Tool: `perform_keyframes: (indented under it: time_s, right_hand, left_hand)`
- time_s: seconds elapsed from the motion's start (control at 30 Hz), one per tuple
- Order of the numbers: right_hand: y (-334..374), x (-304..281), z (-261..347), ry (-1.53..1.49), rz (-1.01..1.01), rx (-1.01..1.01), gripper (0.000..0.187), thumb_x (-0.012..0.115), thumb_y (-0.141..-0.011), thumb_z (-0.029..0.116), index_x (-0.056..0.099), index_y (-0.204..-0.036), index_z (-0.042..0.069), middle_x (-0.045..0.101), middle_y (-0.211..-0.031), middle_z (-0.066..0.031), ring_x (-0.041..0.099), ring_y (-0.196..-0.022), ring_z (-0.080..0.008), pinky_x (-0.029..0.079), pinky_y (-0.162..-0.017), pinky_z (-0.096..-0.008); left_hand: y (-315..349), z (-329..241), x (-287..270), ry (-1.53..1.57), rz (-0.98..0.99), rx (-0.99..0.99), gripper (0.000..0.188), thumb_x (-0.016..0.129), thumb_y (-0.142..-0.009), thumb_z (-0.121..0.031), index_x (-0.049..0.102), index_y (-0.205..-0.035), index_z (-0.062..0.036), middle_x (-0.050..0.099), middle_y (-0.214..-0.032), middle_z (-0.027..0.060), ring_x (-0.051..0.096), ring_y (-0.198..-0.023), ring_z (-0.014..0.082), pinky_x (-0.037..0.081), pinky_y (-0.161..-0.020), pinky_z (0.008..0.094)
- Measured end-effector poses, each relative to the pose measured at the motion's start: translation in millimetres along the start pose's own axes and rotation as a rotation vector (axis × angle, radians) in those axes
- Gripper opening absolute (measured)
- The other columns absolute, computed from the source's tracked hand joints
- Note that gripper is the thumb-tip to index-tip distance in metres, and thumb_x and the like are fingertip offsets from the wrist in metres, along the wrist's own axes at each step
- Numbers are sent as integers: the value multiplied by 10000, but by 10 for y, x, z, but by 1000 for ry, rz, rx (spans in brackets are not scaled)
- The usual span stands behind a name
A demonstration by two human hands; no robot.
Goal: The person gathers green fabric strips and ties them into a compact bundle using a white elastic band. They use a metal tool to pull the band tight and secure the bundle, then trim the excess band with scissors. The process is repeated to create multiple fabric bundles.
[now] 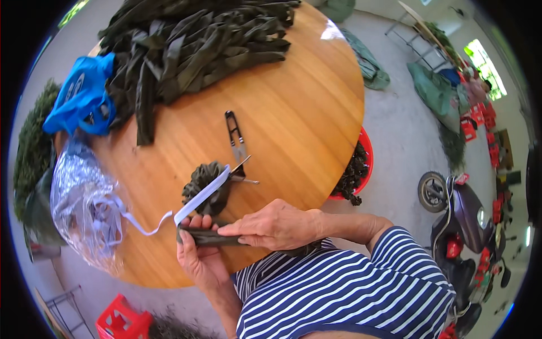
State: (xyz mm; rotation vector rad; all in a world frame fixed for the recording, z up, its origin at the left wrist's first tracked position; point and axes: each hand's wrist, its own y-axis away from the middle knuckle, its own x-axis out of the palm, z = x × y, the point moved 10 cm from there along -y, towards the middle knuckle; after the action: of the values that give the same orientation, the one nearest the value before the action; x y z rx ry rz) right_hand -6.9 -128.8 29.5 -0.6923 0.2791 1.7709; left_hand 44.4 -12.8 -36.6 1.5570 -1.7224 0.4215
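A dark green fabric tube (217, 237) is stretched between my hands near the front edge of the round wooden table (293, 113). My left hand (202, 254) pinches its left end, palm up, with fingers curled. My right hand (276, 226) closes over the cloth farther right, fingers pointing left. A flat white elastic band (202, 195) rises from beside my left fingers. Behind it sits a gathered dark green fabric piece (199, 179). A slim metal tool (244, 169), its kind unclear, lies by the band's upper end. Beyond are black-handled thread snips (234, 135).
A heap of dark green fabric strips (192, 51) covers the table's far side, beside a blue bag (84, 93). Clear plastic bag (84, 203) with white elastic lies left. A red basket (368, 164) of dark pieces, a scooter (463, 214) and a red stool (121, 322) stand around.
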Motion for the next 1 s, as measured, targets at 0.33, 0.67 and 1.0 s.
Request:
perform_keyframes:
  time_s: [0.33,0.67,1.0]
  right_hand:
    - [-15,44,-139,-298,-148,90,365,554,-813,144,461,-1164,115,594,-902,-117,609,-748,-263,486,-614,-339]
    - [-32,43,-3,-35,-80,-8,336,537,-769,178,441,-1087,125,576,-703,-164,571,-679,-352,437,-575,-445]
    - [-46,67,-104,-122,-182,-70,232,489,-784,160,525,-1006,106,590,-749,-167,566,-721,-352,423,-636,-460]
  left_hand:
    - [31,114,80,-125,65,-11,280,500,-886,-159,484,-1099,22,595,-986,154,586,-885,235,495,-797,364]
    - [-56,92,-121,34,218,-277,504,477,-851,-327,427,-1184,48,488,-1148,204,486,-1033,348,411,-853,511]
    - [-64,196,27,-280,165,-203,465,510,-848,-307,457,-1174,21,527,-1130,140,482,-1061,267,388,-917,423]
